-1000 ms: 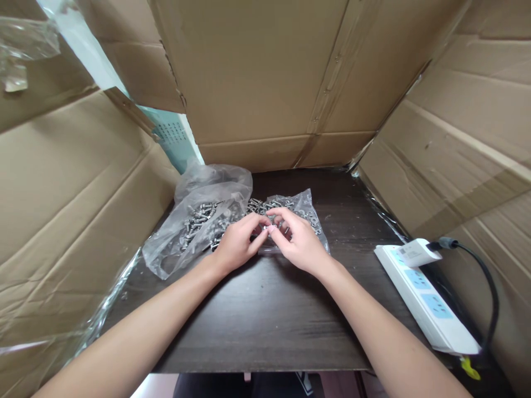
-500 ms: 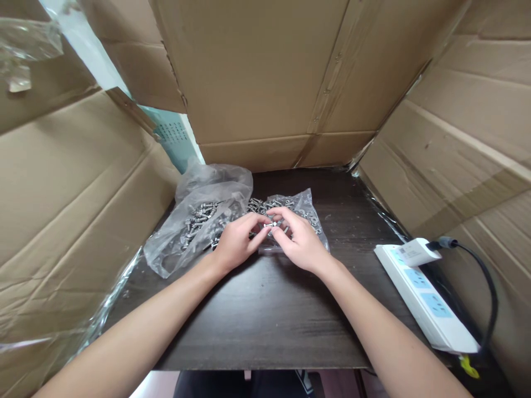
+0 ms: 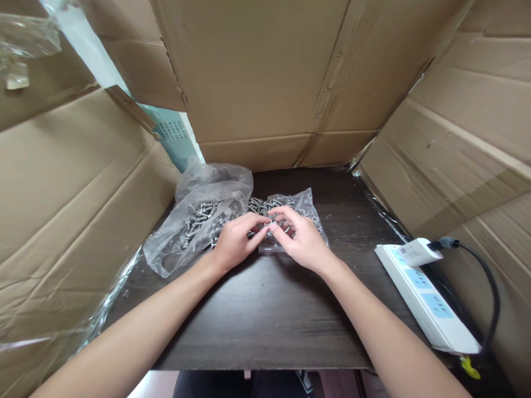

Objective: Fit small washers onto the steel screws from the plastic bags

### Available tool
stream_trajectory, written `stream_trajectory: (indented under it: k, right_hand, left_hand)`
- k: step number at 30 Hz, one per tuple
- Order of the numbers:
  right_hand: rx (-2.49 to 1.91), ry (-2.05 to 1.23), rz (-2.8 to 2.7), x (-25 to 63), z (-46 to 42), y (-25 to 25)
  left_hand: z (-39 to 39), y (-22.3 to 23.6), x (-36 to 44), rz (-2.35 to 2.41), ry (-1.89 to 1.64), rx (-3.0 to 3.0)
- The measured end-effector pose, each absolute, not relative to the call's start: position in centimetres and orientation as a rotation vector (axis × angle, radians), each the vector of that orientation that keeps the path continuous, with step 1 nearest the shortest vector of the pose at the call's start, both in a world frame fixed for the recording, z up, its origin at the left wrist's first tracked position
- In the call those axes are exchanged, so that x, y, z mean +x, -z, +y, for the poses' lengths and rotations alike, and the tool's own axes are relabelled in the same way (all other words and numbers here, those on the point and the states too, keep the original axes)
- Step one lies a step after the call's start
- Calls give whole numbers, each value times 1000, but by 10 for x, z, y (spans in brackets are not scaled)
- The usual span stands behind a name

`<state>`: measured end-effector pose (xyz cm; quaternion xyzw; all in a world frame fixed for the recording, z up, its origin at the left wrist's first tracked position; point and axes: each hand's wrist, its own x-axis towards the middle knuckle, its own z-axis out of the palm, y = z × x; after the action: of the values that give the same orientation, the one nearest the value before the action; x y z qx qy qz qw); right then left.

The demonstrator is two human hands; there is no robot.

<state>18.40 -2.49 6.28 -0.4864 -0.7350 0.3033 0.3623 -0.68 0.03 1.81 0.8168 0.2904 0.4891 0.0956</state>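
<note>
A small silvery bolt is pinched between my two hands, mostly covered by fingertips. My left hand grips one end of it with thumb and forefinger. On the other end, the thumb and fingers of my right hand close around it; whether a nut sits there is too small to tell. Just beyond my left hand lies a clear plastic bag with many metal bolts in it. Behind and under my right hand, a second clear bag carries small nuts or washers. More bolts lie between the bags.
The dark wooden table is walled by cardboard at the back and both sides. A white power strip with a plugged-in adapter and black cable lies along the right side.
Both hands stay in the same place. The bolt showed more plainly half a second ago; now my right fingers have shifted and cover more of it.
</note>
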Motion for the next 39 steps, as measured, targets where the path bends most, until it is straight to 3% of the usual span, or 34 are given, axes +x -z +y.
stream_trajectory:
  k: [39]
  right_hand:
    - [-1277, -833, -1834, 186, -23, -61]
  left_hand:
    - [1, -16, -7, 888, -1432, 2437]
